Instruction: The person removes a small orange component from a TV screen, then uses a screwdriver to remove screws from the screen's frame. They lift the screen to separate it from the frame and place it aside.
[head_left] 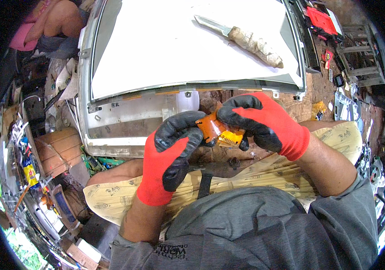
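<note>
Between my two gloved hands is an orange, see-through flexible circuit strip [209,127], bent, with a yellow end that bears a row of contacts. My left hand [169,150], in a red and black glove, pinches its left edge. Fingers of my right hand [266,123], gloved the same way, are closed on its upper right side and partly hide it. Just beyond my hands, a white sheet [156,49] lies over a metal-framed panel [86,96]. On the sheet rests a knife [253,45] with a wrapped handle, its blade pointing up and left.
Green circuit boards [102,164] and a brown box [59,150] lie on the left among clutter. A red case [322,21] and a slatted rack [359,56] stand at the far right. Another person's bent leg [64,20] shows at the far left.
</note>
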The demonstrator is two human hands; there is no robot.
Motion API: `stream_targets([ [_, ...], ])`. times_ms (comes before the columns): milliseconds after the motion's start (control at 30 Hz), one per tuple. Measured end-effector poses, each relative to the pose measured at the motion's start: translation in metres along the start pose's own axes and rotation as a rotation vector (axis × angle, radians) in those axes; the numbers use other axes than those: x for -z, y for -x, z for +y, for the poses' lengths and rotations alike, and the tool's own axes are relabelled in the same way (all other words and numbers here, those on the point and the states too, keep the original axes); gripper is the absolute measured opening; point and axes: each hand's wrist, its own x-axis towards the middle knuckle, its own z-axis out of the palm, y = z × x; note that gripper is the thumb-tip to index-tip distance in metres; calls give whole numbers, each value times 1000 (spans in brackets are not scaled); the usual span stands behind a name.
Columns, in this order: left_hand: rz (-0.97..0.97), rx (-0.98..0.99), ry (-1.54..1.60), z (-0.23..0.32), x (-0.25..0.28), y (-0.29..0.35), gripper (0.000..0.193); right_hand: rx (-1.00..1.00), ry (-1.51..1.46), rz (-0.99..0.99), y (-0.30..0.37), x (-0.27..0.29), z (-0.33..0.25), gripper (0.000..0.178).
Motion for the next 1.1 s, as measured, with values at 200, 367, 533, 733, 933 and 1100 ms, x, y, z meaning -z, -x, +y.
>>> stream_targets([
  [200,12,-40,-77,4,-1,0,26,386,315,-46,0,6,16,36],
  [367,56,-31,-126,6,1,0,25,212,50,-16,-3,1,17,29],
  [533,114,-37,-48,4,-2,0,23,222,30,-33,-4,2,17,26],
  [733,16,-261,-125,2,-2,-2,36,138,25,47,-2,0,8,24],
  [933,-32,-108,12,11,-8,4,49,336,233,175,-1,-11,16,21],
  [1100,38,-151,-291,11,-7,2,36,298,273,125,0,-11,18,23],
])
